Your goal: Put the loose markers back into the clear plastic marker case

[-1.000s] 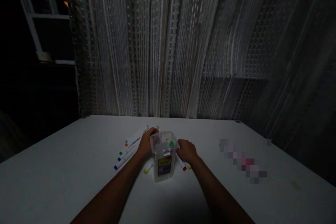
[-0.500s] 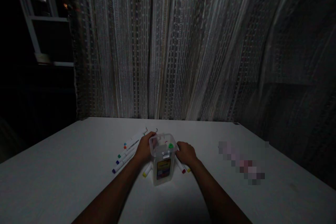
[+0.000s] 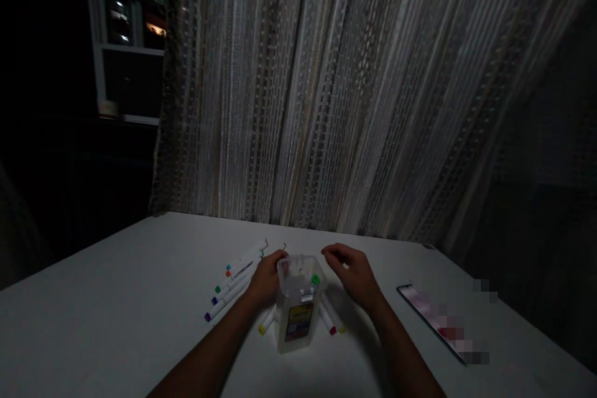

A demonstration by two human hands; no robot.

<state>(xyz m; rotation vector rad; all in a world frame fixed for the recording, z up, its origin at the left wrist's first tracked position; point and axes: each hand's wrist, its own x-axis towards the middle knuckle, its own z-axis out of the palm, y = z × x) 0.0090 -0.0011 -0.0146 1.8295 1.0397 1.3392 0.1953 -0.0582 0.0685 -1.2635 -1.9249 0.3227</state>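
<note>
Clear plastic, tall and boxy: the open-topped container (image 3: pixel 291 303) stands upright on the white tabletop (image 3: pixel 140 329), right between the two hands. Front carries a yellow-and-dark label (image 3: pixel 299 322), text too small to read. A round green marker end (image 3: pixel 315 279) shows inside, near the right side of the rim.

Left hand (image 3: pixel 267 277): up against the container's left side, fingertips near the rim's far left corner. Fingers partly hidden, so can't tell if it's gripping the wall or just resting there.

Right hand (image 3: pixel 353 268): off the table, just right of the rim, apart from it. Fingers loosely bent, thumb away from the forefinger, nothing visible in it.

White-barrelled markers with coloured ends (image 3: pixel 229 302) fan out left of the left hand: light blue, orange, green, blue, purple. Yellow-ended white marker (image 3: pixel 267 321) lies at the container's left base. Red-ended white marker (image 3: pixel 327 318) and a second yellow-ended one (image 3: pixel 342 328) poke out on its right.

Dark-edged flat phone (image 3: pixel 431 322), pinkish screen partly pixelated, lies well right of the container. Grey woven curtain (image 3: pixel 321 112) behind; white-framed window (image 3: pixel 133 50) at left.
</note>
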